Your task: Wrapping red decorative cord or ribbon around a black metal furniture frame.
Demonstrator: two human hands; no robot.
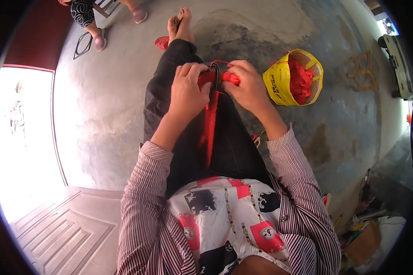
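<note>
My left hand [188, 89] is closed over a piece of red cord work beside a black, narrow loop [215, 75]. My right hand [250, 87] pinches a small bundle of red cord [231, 78] on the loop's other side. A thin red strand [221, 61] arcs between the hands above the loop. Below them, a long red woven strip [209, 130] hangs down over my black trousers [234, 142]. The fingers hide part of the loop and of what the left hand grips.
A yellow container [274, 85] holding a heap of red cord [300, 80] stands to the right. Scissors-like handles [257, 140] show beside my right thigh. Another person's legs [94, 30] are at the upper left, near a doorway [23, 133]. Assorted items [362, 247] lie at the lower right.
</note>
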